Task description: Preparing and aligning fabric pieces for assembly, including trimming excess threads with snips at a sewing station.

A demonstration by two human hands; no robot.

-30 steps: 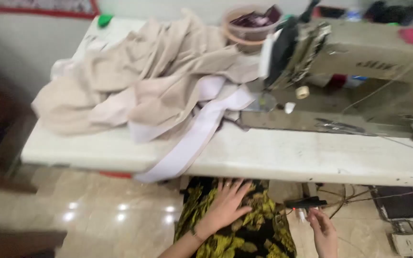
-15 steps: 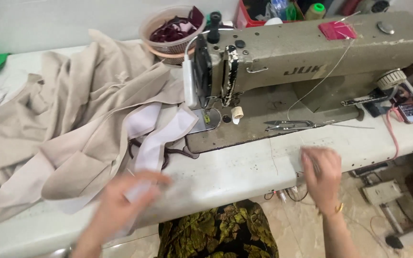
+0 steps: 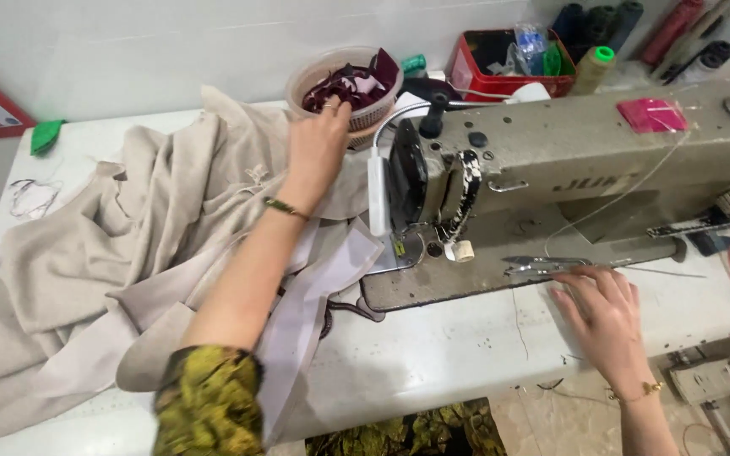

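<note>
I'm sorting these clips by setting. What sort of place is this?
Most likely a small tailoring or garment workshop: an industrial sewing machine on a white table, beige fabric heaped beside it, and thread cones along the wall.

A sewing machine (image 3: 568, 169) stands on the right half of the table (image 3: 449, 355), with a heap of cloth (image 3: 103, 262) spread to its left. Behind the cloth sits a basket (image 3: 344, 84) of scraps (the left hand (image 3: 318, 148) reaches its rim). The right hand (image 3: 601, 317) rests before the machine, beside what seem to be scissors (image 3: 542, 266). A box (image 3: 509, 63) stands behind the machine.
</note>
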